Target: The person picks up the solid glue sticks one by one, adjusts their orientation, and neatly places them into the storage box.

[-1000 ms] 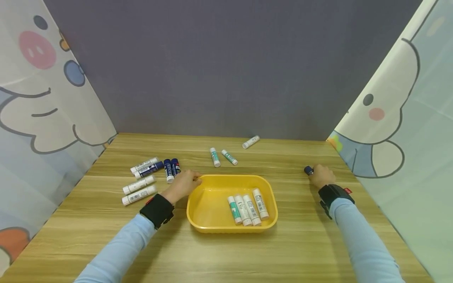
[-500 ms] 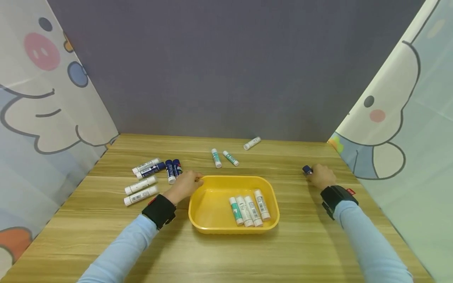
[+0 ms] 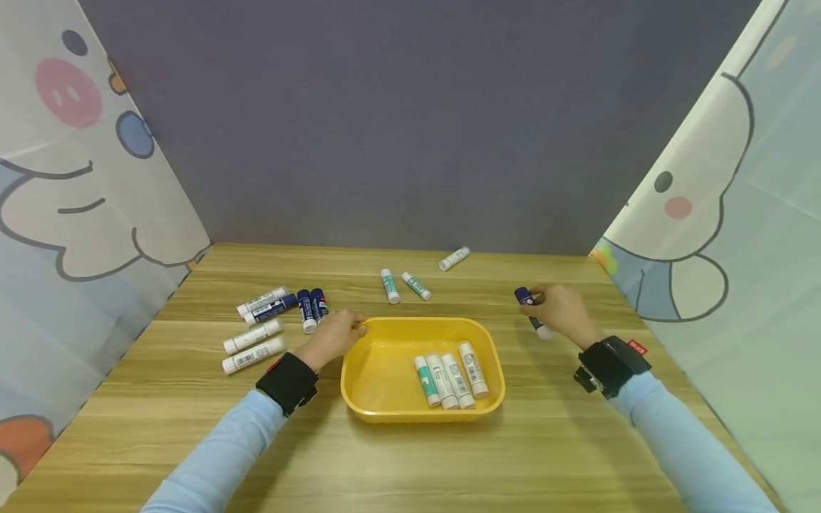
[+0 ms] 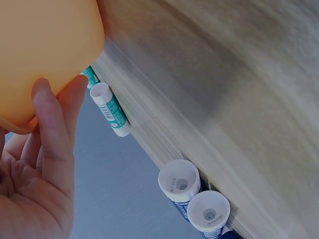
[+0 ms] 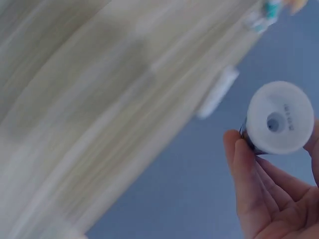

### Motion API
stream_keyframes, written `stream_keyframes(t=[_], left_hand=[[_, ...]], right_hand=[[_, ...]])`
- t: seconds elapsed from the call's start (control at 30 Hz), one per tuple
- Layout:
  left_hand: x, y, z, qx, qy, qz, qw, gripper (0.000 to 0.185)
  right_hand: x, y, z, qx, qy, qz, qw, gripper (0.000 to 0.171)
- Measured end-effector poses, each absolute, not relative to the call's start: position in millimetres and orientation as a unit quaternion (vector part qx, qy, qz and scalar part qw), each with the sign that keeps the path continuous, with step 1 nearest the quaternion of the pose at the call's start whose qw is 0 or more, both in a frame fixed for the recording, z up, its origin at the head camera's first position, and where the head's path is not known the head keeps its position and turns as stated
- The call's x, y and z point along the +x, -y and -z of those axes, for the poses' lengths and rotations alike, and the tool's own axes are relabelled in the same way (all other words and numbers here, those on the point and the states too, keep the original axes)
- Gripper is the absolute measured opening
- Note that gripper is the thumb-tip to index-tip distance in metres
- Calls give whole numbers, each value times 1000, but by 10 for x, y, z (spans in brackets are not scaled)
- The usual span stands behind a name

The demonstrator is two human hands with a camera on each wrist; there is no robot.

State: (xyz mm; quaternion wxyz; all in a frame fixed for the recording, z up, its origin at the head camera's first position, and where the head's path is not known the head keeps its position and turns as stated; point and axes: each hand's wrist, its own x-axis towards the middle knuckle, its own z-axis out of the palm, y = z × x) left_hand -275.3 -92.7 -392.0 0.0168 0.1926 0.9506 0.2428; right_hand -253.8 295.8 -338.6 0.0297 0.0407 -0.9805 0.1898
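1. The counter [image 3: 410, 470] in front of me is pale wood-look with streaky grain, running back to a plain dark grey wall [image 3: 410, 128].
2. On my left stands a printed panel [image 3: 77, 178] with a pink snout; on my right, a second panel [image 3: 737, 285] shows a white cartoon figure with a pink cheek. Both slant in towards the grey wall.
3. Near the middle of the counter sits my yellow tray [image 3: 378, 385]. In its right half lie one green-and-white glue stick [image 3: 426, 381] and three white glue sticks [image 3: 442, 381], side by side.
4. My left hand [image 3: 333, 337] grips the tray's rim at the far left corner, fingers against its outer wall.
5. My right hand [image 3: 561, 312] pinches a navy glue stick [image 3: 524, 296] between thumb and fingers, well to the right of the tray; its white end faces the right wrist camera.
6. To the left of the tray, two white sticks [image 3: 253, 345] lie nearly parallel. Just behind them, another white stick [image 3: 261, 301] rests beside a navy-and-white stick [image 3: 271, 308], and two dark blue sticks [image 3: 306, 311] lie near my left hand.
7. Behind the tray lie two small green-labelled sticks [image 3: 390, 286], and a lone white stick [image 3: 455, 258] near the wall.
8. Black bands [image 3: 287, 383] circle my wrists over light blue sleeves [image 3: 218, 452].
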Motion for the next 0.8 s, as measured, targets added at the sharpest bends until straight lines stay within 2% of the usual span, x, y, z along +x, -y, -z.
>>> stream_keyframes(t=[0.2, 0.47, 0.8], left_hand=[[-2757, 929, 3927, 195, -950, -246, 13, 27], [-2754, 933, 3931, 190, -950, -248, 14, 28], [-2762, 940, 3942, 194, -950, -245, 12, 28]], right_hand=[[-2381, -2529, 3268, 66, 969, -240, -3, 59], [-2189, -2089, 3340, 92, 973, -206, -46, 56], [-2096, -1820, 3601, 151, 987, -50, -5, 42]])
